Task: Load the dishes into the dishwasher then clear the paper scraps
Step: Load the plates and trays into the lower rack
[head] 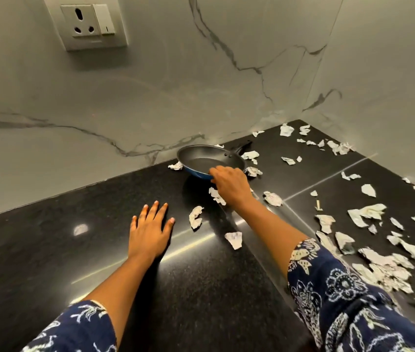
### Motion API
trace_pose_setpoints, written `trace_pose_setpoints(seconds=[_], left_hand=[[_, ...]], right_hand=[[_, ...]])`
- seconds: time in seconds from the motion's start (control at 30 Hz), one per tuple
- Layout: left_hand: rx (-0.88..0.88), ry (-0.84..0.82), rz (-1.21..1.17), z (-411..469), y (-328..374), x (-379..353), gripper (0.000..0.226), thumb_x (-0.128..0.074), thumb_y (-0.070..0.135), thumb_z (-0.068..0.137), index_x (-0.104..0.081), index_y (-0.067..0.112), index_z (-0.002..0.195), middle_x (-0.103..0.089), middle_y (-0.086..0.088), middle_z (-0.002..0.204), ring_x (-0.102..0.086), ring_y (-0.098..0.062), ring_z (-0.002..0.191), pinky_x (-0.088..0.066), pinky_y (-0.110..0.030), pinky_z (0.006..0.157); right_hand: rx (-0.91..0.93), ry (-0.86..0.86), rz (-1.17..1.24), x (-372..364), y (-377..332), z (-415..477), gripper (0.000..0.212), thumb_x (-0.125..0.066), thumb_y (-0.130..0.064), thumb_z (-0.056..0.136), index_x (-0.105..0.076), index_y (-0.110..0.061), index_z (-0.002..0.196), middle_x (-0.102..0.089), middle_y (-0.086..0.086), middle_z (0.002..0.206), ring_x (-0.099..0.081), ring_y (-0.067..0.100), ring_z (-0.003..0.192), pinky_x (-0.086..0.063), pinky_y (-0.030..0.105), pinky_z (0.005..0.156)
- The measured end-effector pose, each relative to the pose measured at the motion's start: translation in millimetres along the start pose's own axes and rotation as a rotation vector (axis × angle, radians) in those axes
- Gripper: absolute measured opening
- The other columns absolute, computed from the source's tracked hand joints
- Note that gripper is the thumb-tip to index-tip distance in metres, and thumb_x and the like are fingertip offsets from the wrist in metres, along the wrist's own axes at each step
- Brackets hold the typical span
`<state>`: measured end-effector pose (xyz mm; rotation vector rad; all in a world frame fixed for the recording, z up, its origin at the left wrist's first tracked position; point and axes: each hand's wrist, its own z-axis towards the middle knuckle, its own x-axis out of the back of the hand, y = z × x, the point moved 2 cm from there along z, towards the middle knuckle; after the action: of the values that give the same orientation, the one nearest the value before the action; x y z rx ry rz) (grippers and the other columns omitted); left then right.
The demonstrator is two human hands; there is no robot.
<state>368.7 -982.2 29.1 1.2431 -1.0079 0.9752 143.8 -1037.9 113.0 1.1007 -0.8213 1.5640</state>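
1. The right hand (232, 185) is gripping the near rim of the frying pan (201, 156), and its own back is hiding the fingertips.
2. The left hand (149, 233) is lying flat on the black surface (49, 250) with straight, spread fingers, holding nothing, apart from the pan.
3. The pan is sitting close to the marbled wall (150, 97) with its blue underside showing. I cannot tell whether it is touching the surface.
4. Its dark handle (243, 146) is pointing away and blending into the surface.
5. Paper scraps (365, 212) are lying around the pan and thickly to the right, where the frame edge is cutting them off.
6. Patterned sleeves (341, 301) are running out of view below.
7. A socket (84, 21) is showing on the wall.
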Motion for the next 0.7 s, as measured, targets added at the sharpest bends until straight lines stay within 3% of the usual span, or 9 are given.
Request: trace_pose_setpoints(seconds=[0.1, 0.2, 0.27, 0.37, 0.43, 0.5, 0.6, 0.7], left_hand=[[-0.008, -0.01, -0.006, -1.0, 1.2, 3.4, 0.055, -0.03, 0.053, 0.098, -0.026, 0.033, 0.149, -0.017, 0.005, 0.159, -0.009, -0.02, 0.148, -0.009, -0.047, 0.118], [-0.004, -0.117, -0.1, -3.2, -2.6, 9.4, 0.053, -0.037, 0.051, 0.098, -0.03, 0.034, 0.148, -0.017, 0.007, 0.159, -0.008, -0.019, 0.148, -0.005, -0.047, 0.117], [-0.006, -0.183, -0.354, -10.0, -1.3, 22.7, 0.048, -0.045, 0.042, 0.098, -0.039, 0.029, 0.144, -0.026, 0.003, 0.157, -0.015, -0.02, 0.147, -0.008, -0.045, 0.115], [0.039, -0.138, -0.96, -43.3, 18.0, 60.0, 0.036, -0.045, 0.027, 0.1, -0.052, 0.014, 0.132, -0.052, -0.008, 0.138, -0.049, -0.02, 0.123, -0.032, -0.03, 0.103], [0.1, -0.112, -1.325, -76.7, 33.9, 90.2, 0.036, -0.04, 0.036, 0.101, -0.057, 0.017, 0.126, -0.063, -0.006, 0.126, -0.06, -0.019, 0.107, -0.039, -0.036, 0.1], [0.121, -0.183, -1.581, -110.4, 45.4, 118.2, 0.045, -0.038, 0.05, 0.097, -0.059, 0.021, 0.124, -0.067, -0.002, 0.118, -0.063, -0.021, 0.106, -0.045, -0.042, 0.094], [0.114, -0.31, -1.699, -154.0, 52.5, 145.9, 0.046, -0.046, 0.052, 0.092, -0.057, 0.021, 0.123, -0.067, -0.006, 0.116, -0.064, -0.025, 0.106, -0.053, -0.043, 0.084], [0.144, -0.331, -1.71, -197.8, 44.4, 161.7, 0.036, -0.054, 0.032, 0.093, -0.052, 0.014, 0.124, -0.062, -0.017, 0.118, -0.064, -0.032, 0.105, -0.058, -0.038, 0.073]], right_hand=[[-0.001, 0.071, -0.029, 24.1, -6.7, -28.9, 0.025, -0.075, -0.001, 0.063, -0.058, -0.015, 0.073, -0.056, 0.001, 0.062, -0.056, 0.025, 0.051, -0.029, 0.027, 0.047], [-0.002, 0.149, -0.045, 54.2, -16.1, -65.6, 0.03, -0.077, 0.0, 0.055, -0.056, -0.018, 0.069, -0.053, -0.001, 0.059, -0.053, 0.023, 0.047, -0.028, 0.025, 0.046], [-0.001, 0.208, -0.057, 76.2, -22.6, -93.8, 0.031, -0.078, -0.002, 0.055, -0.056, -0.019, 0.068, -0.053, -0.002, 0.059, -0.053, 0.022, 0.049, -0.026, 0.025, 0.048], [0.019, 0.275, -0.031, 101.1, -35.5, -132.4, 0.023, -0.078, -0.011, 0.066, -0.058, -0.021, 0.073, -0.055, -0.002, 0.064, -0.055, 0.022, 0.054, -0.032, 0.027, 0.047], [0.027, 0.316, 0.005, 117.4, -52.4, -156.0, 0.014, -0.075, -0.016, 0.073, -0.062, -0.021, 0.078, -0.057, -0.003, 0.067, -0.056, 0.021, 0.057, -0.036, 0.028, 0.048], [0.054, 0.362, 0.001, 134.3, -76.4, -177.2, 0.003, -0.063, -0.022, 0.081, -0.065, -0.021, 0.083, -0.059, -0.003, 0.069, -0.057, 0.02, 0.059, -0.037, 0.028, 0.051], [0.085, 0.406, -0.036, 154.3, -116.2, -209.6, 0.015, -0.051, -0.027, 0.086, -0.064, -0.022, 0.083, -0.058, -0.003, 0.07, -0.057, 0.019, 0.061, -0.039, 0.03, 0.052], [0.115, 0.416, -0.094, 163.4, -157.3, -247.4, 0.003, -0.063, -0.021, 0.084, -0.063, -0.024, 0.086, -0.058, -0.004, 0.073, -0.055, 0.018, 0.064, -0.04, 0.03, 0.057]])
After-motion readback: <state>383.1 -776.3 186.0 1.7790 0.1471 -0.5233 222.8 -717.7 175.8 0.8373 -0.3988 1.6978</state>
